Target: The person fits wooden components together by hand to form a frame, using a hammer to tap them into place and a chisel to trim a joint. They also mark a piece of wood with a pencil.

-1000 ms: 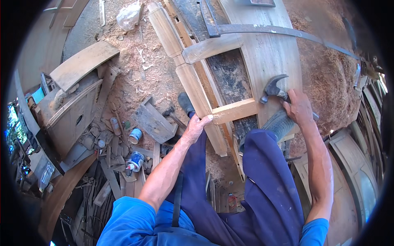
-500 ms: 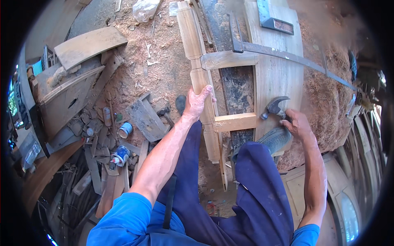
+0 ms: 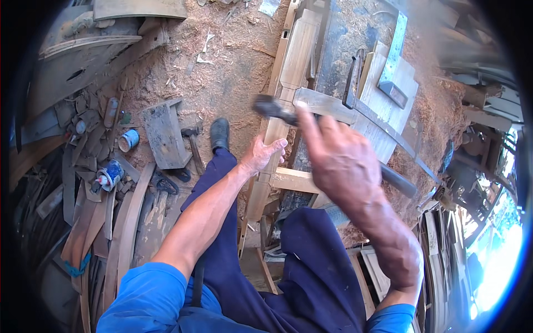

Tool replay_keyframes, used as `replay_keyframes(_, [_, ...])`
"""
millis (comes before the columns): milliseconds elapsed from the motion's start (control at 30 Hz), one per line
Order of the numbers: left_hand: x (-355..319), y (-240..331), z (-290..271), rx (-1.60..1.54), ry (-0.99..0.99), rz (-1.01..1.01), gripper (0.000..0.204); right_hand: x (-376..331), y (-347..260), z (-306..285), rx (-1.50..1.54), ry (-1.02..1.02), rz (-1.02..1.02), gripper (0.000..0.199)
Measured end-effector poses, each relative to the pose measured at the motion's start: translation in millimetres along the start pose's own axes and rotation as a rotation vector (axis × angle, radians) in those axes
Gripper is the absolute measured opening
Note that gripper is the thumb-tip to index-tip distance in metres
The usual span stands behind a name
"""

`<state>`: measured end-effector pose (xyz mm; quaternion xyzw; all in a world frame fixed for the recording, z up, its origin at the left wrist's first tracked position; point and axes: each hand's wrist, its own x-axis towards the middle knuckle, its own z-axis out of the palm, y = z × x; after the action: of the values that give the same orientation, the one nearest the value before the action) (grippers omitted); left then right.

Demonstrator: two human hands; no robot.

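Your right hand (image 3: 341,164) is up in front of the camera, wrapped tight around a hammer (image 3: 277,110); its dark head is blurred just above the pale wooden frame (image 3: 288,100), and the handle runs back out past your palm. Your left hand (image 3: 261,154) is on the frame's long upright rail, fingers curled loosely against its side just above the cross rail (image 3: 291,180); that grip looks more like steadying than clamping.

Here's the worry: those left fingers sit close to where the hammer head hangs, so a strike that glances off the narrow rail could land on them. The frame also looks only propped over your legs and loose timber, so a hard blow may make it jump or twist out of your light hold. And a blow that lands off square could bruise or split the pale wood.

Around you there's no proper worktop, only a floor (image 3: 222,83) thick with sawdust and shavings. A steel square (image 3: 391,66) lies on a board to the upper right. On the left sit a small wooden block (image 3: 164,133), a second hammer (image 3: 191,139), a little blue-and-white tin (image 3: 129,140), and heaps of curved offcuts (image 3: 111,222). Bright daylight comes in at the lower right.
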<state>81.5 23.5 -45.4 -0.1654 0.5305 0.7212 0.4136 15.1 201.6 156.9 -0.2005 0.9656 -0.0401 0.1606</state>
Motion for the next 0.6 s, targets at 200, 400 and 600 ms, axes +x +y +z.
replay_keyframes(200, [-12.9,98.3,28.2,1.344,0.35,0.652,0.036,61.9,-77.5,39.1,-0.323,-0.005,-0.114,0.034])
replay_keyframes(400, [-19.3,98.1,25.0,1.061,0.535,1.052,0.058,78.7,-98.3,74.6,-0.378,-0.023,-0.083,0.03])
replay_keyframes(600, [-9.9,87.0,47.2,1.093,0.402,0.848,0.055,61.5,-74.8,82.7,-0.287,-0.029,-0.012,0.026])
